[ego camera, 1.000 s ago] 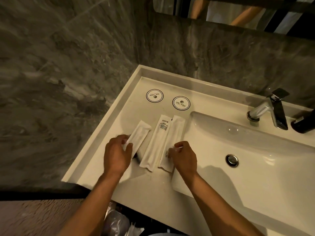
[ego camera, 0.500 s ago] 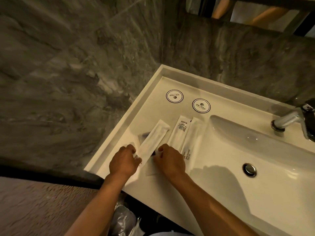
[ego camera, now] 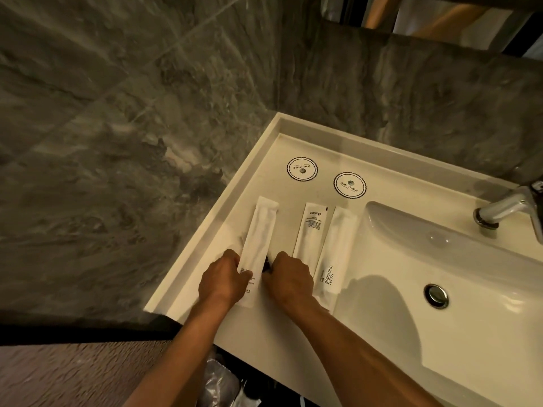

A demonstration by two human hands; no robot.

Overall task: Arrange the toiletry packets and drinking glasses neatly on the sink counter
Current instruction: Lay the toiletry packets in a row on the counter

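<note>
Three long white toiletry packets lie on the white sink counter (ego camera: 296,145). The left packet (ego camera: 258,236) lies nearly straight, and both hands pinch its near end: my left hand (ego camera: 223,279) on its left edge, my right hand (ego camera: 289,279) on its right edge, where something dark shows under the fingers. A middle packet (ego camera: 311,233) with small print and a right packet (ego camera: 335,254) printed "BRUSHING TEETH" lie side by side, touching, next to the basin. Two round printed coasters (ego camera: 302,169) (ego camera: 349,185) sit behind them. No drinking glasses are in view.
The basin (ego camera: 440,259) with its drain (ego camera: 436,295) fills the right side, and a chrome tap (ego camera: 505,210) stands at the far right. Grey marble walls close the counter at the left and back. Clear plastic wrapping (ego camera: 220,383) lies below the counter's front edge.
The left packet has swung from a slant to nearly straight. My right hand left the two right packets and came to the left packet's near end beside my left hand. The view shifted left.
</note>
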